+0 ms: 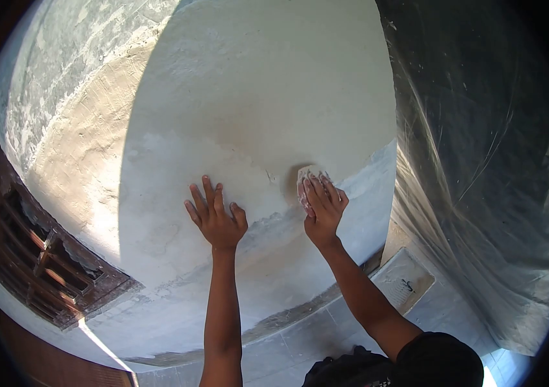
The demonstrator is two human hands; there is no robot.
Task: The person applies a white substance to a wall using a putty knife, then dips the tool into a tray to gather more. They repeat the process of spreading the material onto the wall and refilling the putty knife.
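My left hand (217, 222) lies against the pale plastered wall (248, 77) with its fingers spread and nothing in it. To the right and at about the same height, my right hand (325, 206) presses a dusty pinkish-white pad (302, 180) to the wall. The fingers cover most of the pad, and its kind cannot be made out. Around both hands the plaster is patchy, with smooth white areas, a brownish stain above and a rough greyish band below.
A dark wooden window frame (35, 251) is set in the wall at the left. Clear plastic sheeting (461, 168) hangs along the right side. Below it, a shallow whitish tray (403, 280) sits on the tiled floor (300, 342). Sunlight falls on the rough plaster (93, 148) at upper left.
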